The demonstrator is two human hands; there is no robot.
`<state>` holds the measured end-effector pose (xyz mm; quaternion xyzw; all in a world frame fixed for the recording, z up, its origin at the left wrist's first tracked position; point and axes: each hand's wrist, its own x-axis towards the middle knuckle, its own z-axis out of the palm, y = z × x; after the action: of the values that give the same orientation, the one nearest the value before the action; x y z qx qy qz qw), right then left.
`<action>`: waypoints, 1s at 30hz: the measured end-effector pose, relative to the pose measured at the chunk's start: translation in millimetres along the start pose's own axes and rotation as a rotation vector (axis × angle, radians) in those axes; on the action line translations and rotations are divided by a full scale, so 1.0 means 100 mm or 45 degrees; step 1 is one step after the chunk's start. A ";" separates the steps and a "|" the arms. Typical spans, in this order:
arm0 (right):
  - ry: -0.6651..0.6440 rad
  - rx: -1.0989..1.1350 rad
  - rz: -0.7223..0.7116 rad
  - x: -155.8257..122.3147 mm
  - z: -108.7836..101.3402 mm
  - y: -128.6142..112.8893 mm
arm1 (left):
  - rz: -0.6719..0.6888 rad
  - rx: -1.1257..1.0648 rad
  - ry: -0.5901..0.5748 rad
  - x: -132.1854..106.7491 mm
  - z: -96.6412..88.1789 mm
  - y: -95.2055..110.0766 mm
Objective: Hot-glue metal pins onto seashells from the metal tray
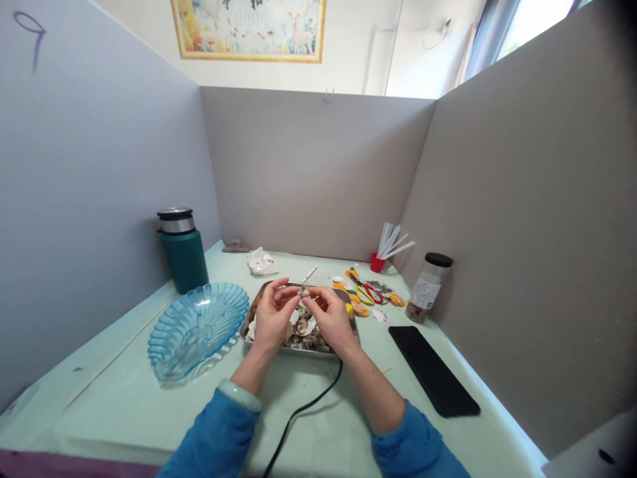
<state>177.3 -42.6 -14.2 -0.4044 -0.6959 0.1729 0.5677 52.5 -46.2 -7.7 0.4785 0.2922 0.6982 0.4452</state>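
My left hand point(273, 313) and my right hand point(332, 317) meet above a metal tray point(343, 350) full of seashells and shell bits. Both hands pinch one small pale piece point(303, 293) between their fingertips, held just over the tray. It is too small to name for sure; it looks like a little shell. A black cable point(303, 408) runs from under my right wrist toward the front edge of the table. A pale green bangle sits on my left wrist.
A blue shell-shaped glass dish point(196, 328) lies left of the tray, a green flask point(182, 251) behind it. Scissors point(367, 291), orange bits, a red cup of white sticks point(379, 260), a jar point(428, 287) and a black phone point(432, 369) lie to the right. Grey partitions wall three sides.
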 end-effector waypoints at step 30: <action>-0.050 0.105 0.218 -0.02 0.04 0.11 | 0.129 0.133 0.048 -0.02 -0.01 -0.04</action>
<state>177.9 -36.3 -24.6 -0.4353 -0.6621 0.2571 0.5532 53.3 -46.1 -12.0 0.5020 0.3121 0.7125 0.3781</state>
